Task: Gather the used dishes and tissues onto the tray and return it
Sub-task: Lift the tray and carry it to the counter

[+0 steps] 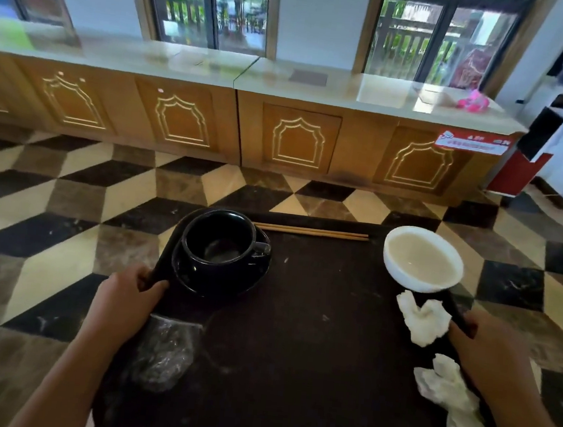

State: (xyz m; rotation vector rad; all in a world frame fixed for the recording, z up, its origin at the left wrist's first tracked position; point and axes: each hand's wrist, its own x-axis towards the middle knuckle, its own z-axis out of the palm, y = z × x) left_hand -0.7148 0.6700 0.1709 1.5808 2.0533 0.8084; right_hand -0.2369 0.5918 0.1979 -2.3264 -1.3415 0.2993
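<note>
I carry a dark tray (302, 336) above the floor. My left hand (123, 301) grips its left edge and my right hand (491, 343) grips its right edge. At the tray's far left a black cup (219, 241) stands on a black saucer (198, 277). Wooden chopsticks (309, 231) lie along the far edge. A white bowl (421, 259) with pale liquid sits at the far right corner. Crumpled white tissues (423, 320) lie by my right hand, with more tissues (451, 401) nearer me. A crumpled clear plastic wrapper (163, 353) lies near my left hand.
A long wooden cabinet counter (252, 73) with a pale top runs across ahead, under windows. A pink object (473, 101) sits on its right end. A red and white stand (533, 158) is at the right. Checkered tile floor (69, 193) lies between me and the counter.
</note>
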